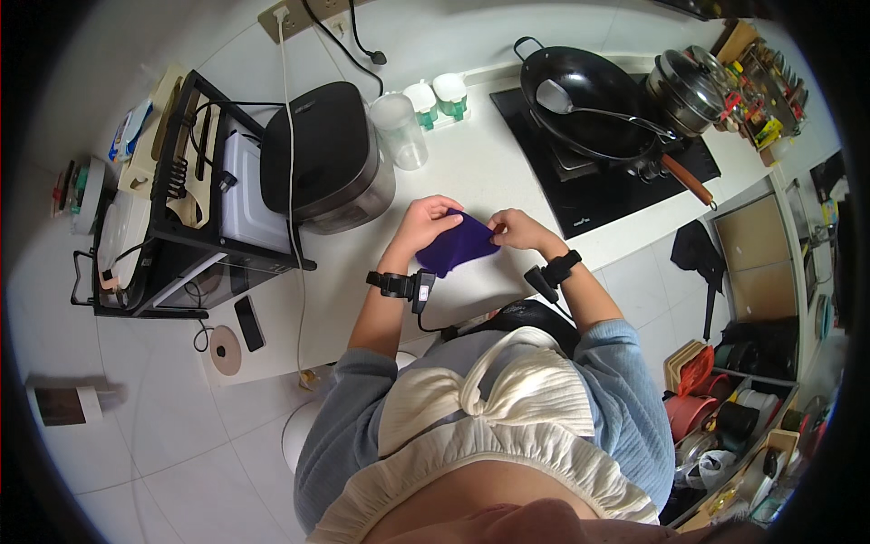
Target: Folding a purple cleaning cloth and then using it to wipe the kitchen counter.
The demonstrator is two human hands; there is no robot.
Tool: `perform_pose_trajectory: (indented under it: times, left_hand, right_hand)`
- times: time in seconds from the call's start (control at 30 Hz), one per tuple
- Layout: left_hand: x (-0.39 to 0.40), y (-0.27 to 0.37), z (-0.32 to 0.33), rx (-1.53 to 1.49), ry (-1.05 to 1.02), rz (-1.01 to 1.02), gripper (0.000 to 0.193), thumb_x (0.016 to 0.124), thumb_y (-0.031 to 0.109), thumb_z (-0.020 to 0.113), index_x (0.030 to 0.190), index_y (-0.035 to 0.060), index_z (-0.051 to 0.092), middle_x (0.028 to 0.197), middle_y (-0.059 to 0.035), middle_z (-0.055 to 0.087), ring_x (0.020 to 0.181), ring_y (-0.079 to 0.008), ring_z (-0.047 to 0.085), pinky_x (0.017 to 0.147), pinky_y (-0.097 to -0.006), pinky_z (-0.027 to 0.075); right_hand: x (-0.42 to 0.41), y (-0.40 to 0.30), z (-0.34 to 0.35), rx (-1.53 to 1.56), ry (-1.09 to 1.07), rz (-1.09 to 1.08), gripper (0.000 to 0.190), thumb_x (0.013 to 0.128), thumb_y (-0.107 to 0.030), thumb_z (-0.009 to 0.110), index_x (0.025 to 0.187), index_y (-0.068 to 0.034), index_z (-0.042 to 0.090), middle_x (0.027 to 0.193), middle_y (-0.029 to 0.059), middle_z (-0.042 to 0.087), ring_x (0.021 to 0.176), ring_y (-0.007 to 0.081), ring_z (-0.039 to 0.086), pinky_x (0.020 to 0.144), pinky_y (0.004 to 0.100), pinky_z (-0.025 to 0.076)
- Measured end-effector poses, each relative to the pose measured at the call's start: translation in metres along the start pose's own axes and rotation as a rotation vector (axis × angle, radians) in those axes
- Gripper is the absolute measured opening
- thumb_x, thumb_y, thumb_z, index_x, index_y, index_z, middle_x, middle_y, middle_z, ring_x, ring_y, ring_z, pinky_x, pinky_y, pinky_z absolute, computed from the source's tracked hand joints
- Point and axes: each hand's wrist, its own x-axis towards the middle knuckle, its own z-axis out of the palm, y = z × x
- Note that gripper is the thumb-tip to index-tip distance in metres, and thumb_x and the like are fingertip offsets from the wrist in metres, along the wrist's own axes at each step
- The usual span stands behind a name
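A dark purple cloth (457, 246) is held between both hands above the white countertop (476, 160). My left hand (429, 223) pinches its upper left edge between thumb and fingers. At the cloth's right corner, my right hand (520, 230) grips it with the fingertips. The cloth hangs down towards me with its lower edge pointed; whether it touches the counter I cannot tell. Each wrist wears a black strap with a small device and a cable.
Left of my hands stands a black rice cooker (319, 149), beside a black metal rack (224, 251). Behind are a clear plastic jar (401, 132) and white seasoning boxes (435, 102). A wok (584, 81) with a spatula (557, 98) sits on the black cooktop (591, 204). A phone (249, 323) lies front left.
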Motion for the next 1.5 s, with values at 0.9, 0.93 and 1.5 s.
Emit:
perform_pose_trajectory:
  times: [0.9, 0.93, 1.5]
  left_hand:
    - [-0.137, -0.124, -0.093, 1.091, 0.858, -0.163, 0.022, 0.073, 0.020, 0.062, 0.091, 0.0073, 0.059, 0.093, -0.0134, 0.060, 0.091, -0.0310, 0.055, 0.078, -0.0402, 0.044]
    - [-0.147, -0.122, -0.092, 1.131, 0.973, -0.266, 0.026, 0.072, 0.022, 0.062, 0.094, 0.0088, 0.058, 0.100, -0.0140, 0.057, 0.097, -0.0317, 0.052, 0.081, -0.0420, 0.042]
    - [-0.304, -0.249, -0.100, 0.237, 1.487, -0.748, 0.048, 0.073, 0.031, 0.059, 0.109, 0.0005, 0.051, 0.104, -0.0108, 0.054, 0.099, -0.0256, 0.051, 0.085, -0.0365, 0.040]
  right_hand:
    - [-0.117, -0.210, -0.094, -0.041, 0.471, -0.772, 0.028, 0.081, -0.025, 0.052, 0.081, 0.003, 0.055, 0.069, 0.0120, 0.053, 0.059, 0.0187, 0.047, 0.054, 0.0272, 0.037]
    - [-0.122, -0.210, -0.091, -0.016, 0.436, -0.768, 0.029, 0.081, -0.026, 0.053, 0.081, 0.003, 0.055, 0.069, 0.0116, 0.053, 0.058, 0.0186, 0.047, 0.054, 0.0272, 0.037]
    - [-0.074, -0.239, -0.075, 0.192, -0.094, -0.860, 0.046, 0.070, -0.045, 0.064, 0.080, -0.001, 0.055, 0.069, 0.0060, 0.052, 0.055, 0.0162, 0.045, 0.049, 0.0279, 0.033]
